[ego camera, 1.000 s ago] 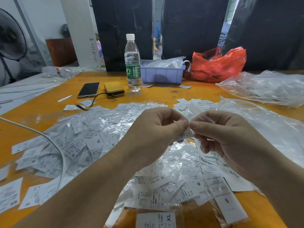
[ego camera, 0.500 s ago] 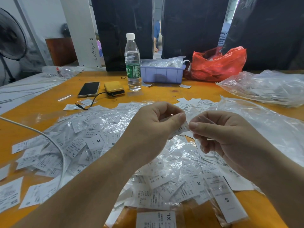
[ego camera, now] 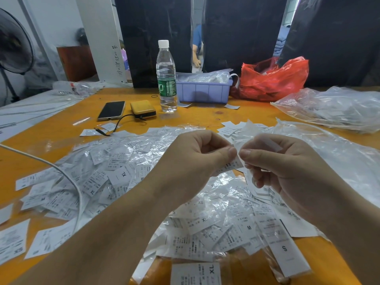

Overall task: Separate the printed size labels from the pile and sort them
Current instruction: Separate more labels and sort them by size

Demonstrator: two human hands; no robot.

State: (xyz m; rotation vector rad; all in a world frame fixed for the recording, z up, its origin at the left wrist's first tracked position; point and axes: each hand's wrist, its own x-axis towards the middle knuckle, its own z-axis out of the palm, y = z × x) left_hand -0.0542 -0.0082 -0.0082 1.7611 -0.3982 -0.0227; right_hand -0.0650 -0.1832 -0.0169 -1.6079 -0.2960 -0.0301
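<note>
Both hands are up over the pile of size labels [ego camera: 127, 182] on the table [ego camera: 205, 116]: left hand [ego camera: 197, 159] and right hand [ego camera: 287, 165] pinch one printed label [ego camera: 230, 166] together, apparently separating it; next, read its size and place it accordingly

Heaped across the orange table: a pile of size labels [ego camera: 115, 182], small white printed slips in clear crinkled sleeves, lying flat and overlapping at all angles, marked XS, S, M, XL. Spread from 9 o'clock through centre to 5 o'clock. Held above the pile at centre: one sleeved label [ego camera: 233, 164], tilted, print facing up, pinched from both sides.
</note>
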